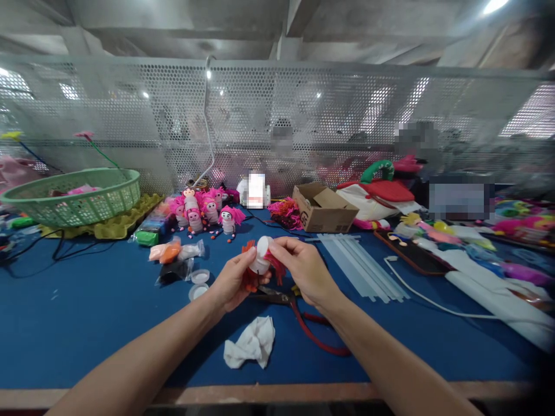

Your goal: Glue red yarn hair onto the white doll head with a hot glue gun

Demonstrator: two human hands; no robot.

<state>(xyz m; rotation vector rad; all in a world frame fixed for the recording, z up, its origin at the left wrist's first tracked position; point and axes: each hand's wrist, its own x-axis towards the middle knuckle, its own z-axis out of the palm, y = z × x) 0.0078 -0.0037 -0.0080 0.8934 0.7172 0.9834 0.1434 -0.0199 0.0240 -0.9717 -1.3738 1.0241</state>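
Between hands (232, 283): white container (261, 264), contents hidden

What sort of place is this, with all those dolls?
It looks like a craft workshop: there are pink-haired dolls, big scissors and clear sticks on a blue table.

Perforated metal screen (347, 107) behind a blue worktop (65, 323).
Concrete ceiling (217, 17) overhead, a beam (299, 17) crossing it at twelve o'clock; a lit lamp (496, 6) near two, and a bright window (531, 112) (striped, seemingly slatted) between two and three.
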